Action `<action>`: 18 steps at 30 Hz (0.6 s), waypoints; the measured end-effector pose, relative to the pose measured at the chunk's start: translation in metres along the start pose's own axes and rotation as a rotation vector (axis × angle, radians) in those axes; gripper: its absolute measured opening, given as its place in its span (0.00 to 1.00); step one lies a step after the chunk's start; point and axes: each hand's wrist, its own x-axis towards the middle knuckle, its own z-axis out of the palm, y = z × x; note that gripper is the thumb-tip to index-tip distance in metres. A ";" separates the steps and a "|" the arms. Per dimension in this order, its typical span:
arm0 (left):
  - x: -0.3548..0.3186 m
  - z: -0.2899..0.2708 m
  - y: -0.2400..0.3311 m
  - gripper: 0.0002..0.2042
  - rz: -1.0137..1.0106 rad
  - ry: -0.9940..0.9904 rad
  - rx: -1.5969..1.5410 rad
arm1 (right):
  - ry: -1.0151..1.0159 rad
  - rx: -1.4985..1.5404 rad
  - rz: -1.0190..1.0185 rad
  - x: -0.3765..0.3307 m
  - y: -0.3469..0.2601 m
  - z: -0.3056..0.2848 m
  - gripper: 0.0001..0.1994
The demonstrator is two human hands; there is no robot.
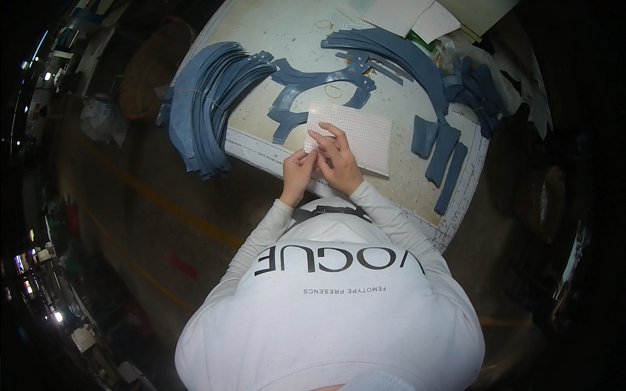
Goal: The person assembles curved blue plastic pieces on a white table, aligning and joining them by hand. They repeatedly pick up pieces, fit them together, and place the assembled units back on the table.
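I see the counter (280,32) filling the far half of the view, a pale, worn top with a ruled strip along its near edge, which slants from the left down to the right. I see the person's white long-sleeved top taking up the near middle, both forearms rising from it to the counter's near edge.

On the left, a thick fanned stack of blue curved leather-like pieces (205,107) hangs partly over the counter's left edge. On the far side, a second sweep of long blue curved strips (398,52) arcs from the middle to the right. Between the two lie a few single blue curved cut pieces (313,81), flat on the top. At the far right sits a loose heap of small blue pieces (479,85), and nearer, three short blue strips (443,153) lie side by side by the right edge. Pale sheets (404,13) rest at the far edge.

Near the middle lies a white gridded sheet (355,137), flat, just right of the single cut pieces and close to the near edge. My right hand (339,163) rests on its near left part, fingers curled and pinching at the sheet's left edge. My left hand (298,171) sits touching the right one, fingers narrowed on the same left corner of the sheet. I cannot tell whether something small is pinched between them.
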 end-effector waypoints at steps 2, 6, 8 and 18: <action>0.000 0.001 0.001 0.09 0.006 0.005 0.026 | -0.013 -0.011 0.004 -0.001 0.000 0.000 0.30; 0.000 0.002 0.001 0.09 0.036 -0.004 0.020 | -0.004 -0.002 0.036 -0.001 -0.001 -0.001 0.30; 0.000 0.001 0.001 0.09 0.034 -0.004 0.050 | -0.002 0.002 0.066 0.000 -0.002 -0.003 0.29; 0.001 0.001 -0.001 0.09 0.083 -0.029 0.088 | 0.056 -0.056 -0.013 0.000 -0.002 -0.003 0.29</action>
